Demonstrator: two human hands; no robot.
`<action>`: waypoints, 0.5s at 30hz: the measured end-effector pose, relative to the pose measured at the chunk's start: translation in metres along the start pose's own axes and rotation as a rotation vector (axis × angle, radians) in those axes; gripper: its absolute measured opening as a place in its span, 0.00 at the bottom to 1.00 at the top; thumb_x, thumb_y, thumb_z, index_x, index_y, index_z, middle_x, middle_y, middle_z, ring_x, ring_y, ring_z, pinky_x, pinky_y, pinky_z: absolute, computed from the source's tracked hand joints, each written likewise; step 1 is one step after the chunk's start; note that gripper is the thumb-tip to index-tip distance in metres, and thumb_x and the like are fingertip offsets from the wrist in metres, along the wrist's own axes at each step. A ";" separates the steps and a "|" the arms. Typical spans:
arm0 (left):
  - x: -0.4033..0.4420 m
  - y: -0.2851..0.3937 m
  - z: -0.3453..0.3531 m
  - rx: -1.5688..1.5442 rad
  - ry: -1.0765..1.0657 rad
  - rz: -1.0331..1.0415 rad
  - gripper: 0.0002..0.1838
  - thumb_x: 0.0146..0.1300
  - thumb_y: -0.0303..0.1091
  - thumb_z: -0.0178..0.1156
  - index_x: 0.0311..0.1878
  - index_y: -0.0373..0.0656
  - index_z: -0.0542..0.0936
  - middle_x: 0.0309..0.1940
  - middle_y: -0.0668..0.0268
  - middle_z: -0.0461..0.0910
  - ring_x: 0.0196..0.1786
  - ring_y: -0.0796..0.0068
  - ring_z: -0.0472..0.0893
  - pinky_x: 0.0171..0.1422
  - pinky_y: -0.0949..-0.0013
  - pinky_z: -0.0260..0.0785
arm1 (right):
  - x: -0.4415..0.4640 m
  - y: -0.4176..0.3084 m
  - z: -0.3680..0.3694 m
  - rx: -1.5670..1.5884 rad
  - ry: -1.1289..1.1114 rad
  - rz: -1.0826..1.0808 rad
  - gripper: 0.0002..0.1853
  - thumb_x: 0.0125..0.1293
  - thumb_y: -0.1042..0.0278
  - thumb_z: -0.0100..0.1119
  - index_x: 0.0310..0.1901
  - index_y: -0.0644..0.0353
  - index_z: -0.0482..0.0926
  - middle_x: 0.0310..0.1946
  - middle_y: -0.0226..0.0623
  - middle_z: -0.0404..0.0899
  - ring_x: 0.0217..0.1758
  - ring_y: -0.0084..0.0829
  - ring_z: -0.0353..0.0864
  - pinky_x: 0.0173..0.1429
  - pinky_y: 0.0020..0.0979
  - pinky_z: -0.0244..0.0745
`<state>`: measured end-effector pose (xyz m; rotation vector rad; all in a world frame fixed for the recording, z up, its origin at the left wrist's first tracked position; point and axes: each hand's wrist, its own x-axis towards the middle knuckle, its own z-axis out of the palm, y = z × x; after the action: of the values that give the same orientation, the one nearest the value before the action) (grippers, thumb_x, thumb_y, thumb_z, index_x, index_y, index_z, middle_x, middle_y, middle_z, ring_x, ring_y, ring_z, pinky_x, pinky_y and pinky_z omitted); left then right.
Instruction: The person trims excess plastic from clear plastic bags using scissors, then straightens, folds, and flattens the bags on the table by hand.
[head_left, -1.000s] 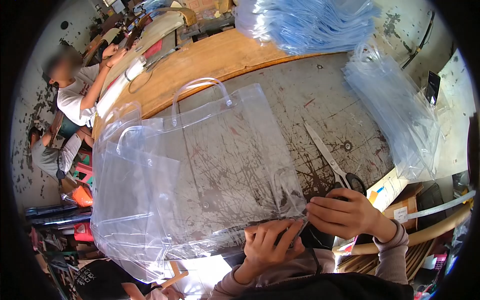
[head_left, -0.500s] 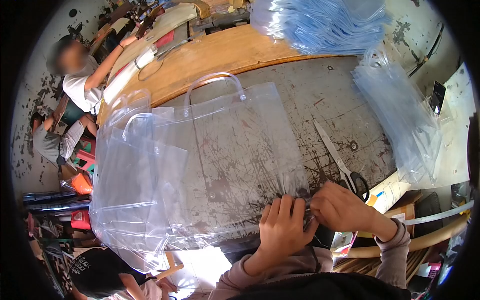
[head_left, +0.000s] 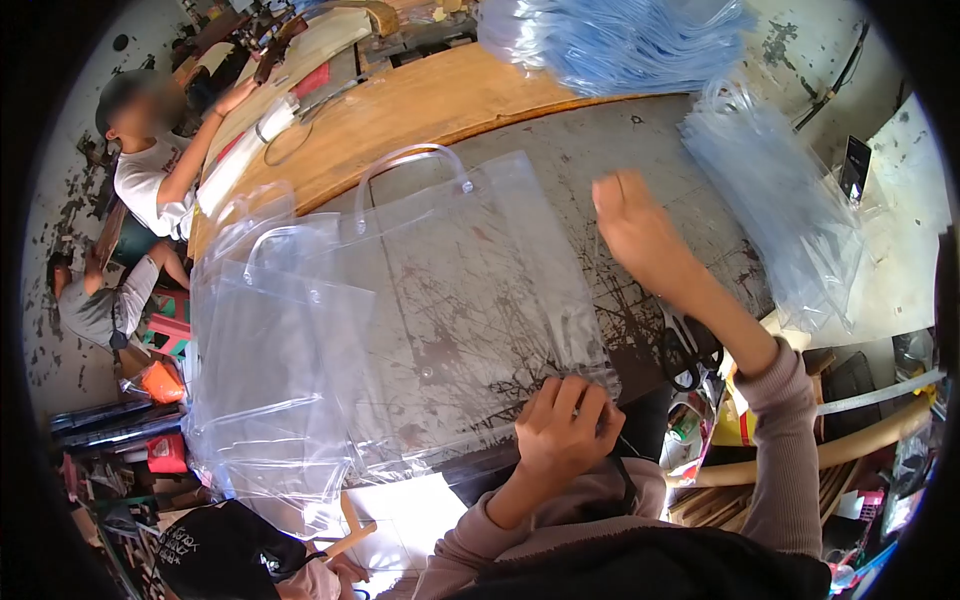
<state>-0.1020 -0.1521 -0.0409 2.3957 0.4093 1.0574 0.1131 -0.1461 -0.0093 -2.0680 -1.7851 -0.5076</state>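
A clear plastic bag (head_left: 470, 270) with a tube handle lies flat on the worn grey table (head_left: 640, 130). My left hand (head_left: 567, 425) is closed on the bag's near right corner at the table's front edge. My right hand (head_left: 635, 225) is raised over the table to the right of the bag, its fingers curled; whether something small is in them is hidden. Under my right forearm lie the scissors (head_left: 682, 350), partly covered, black handles toward me. More clear bags (head_left: 270, 350) with handles overlap at the left and hang over the edge.
Bluish plastic sheets (head_left: 620, 40) are piled at the back, and a bundle of clear bags (head_left: 775, 205) lies at the right near a phone (head_left: 855, 168). A wooden board (head_left: 430, 100) spans the back. Co-workers sit at the left and bottom left.
My right hand has left the bag's corner and moved up and forward over the table, across the scissors. My left hand has stayed at the corner.
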 end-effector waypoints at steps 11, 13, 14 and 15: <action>-0.003 0.002 -0.001 0.038 0.000 0.008 0.07 0.39 0.31 0.62 0.21 0.47 0.73 0.21 0.70 0.68 0.24 0.73 0.71 0.24 0.73 0.64 | 0.129 0.055 0.057 -0.395 0.316 0.090 0.09 0.46 0.85 0.54 0.32 0.71 0.70 0.32 0.52 0.71 0.39 0.44 0.74 0.44 0.34 0.77; -0.009 0.007 -0.005 0.000 -0.107 0.023 0.07 0.39 0.33 0.62 0.20 0.49 0.72 0.21 0.72 0.67 0.23 0.76 0.70 0.23 0.75 0.62 | 0.153 0.068 0.053 -0.518 0.378 0.180 0.10 0.46 0.85 0.54 0.33 0.70 0.71 0.32 0.50 0.71 0.40 0.43 0.75 0.42 0.35 0.78; -0.011 0.006 -0.005 0.002 -0.108 0.028 0.07 0.39 0.33 0.62 0.20 0.49 0.72 0.21 0.72 0.67 0.23 0.76 0.70 0.23 0.75 0.62 | 0.158 0.070 0.053 -0.519 0.382 0.183 0.10 0.46 0.85 0.54 0.33 0.70 0.71 0.32 0.50 0.71 0.40 0.43 0.75 0.42 0.35 0.78; -0.012 0.006 -0.005 -0.008 -0.098 0.025 0.08 0.37 0.33 0.63 0.19 0.50 0.72 0.21 0.72 0.68 0.22 0.75 0.70 0.21 0.74 0.61 | 0.165 0.067 0.046 -0.510 0.400 0.058 0.08 0.47 0.81 0.55 0.32 0.69 0.72 0.31 0.48 0.72 0.39 0.43 0.75 0.39 0.35 0.77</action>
<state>-0.1131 -0.1613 -0.0425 2.4393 0.3409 0.9462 0.2033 0.0099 0.0292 -2.1120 -1.4565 -1.3680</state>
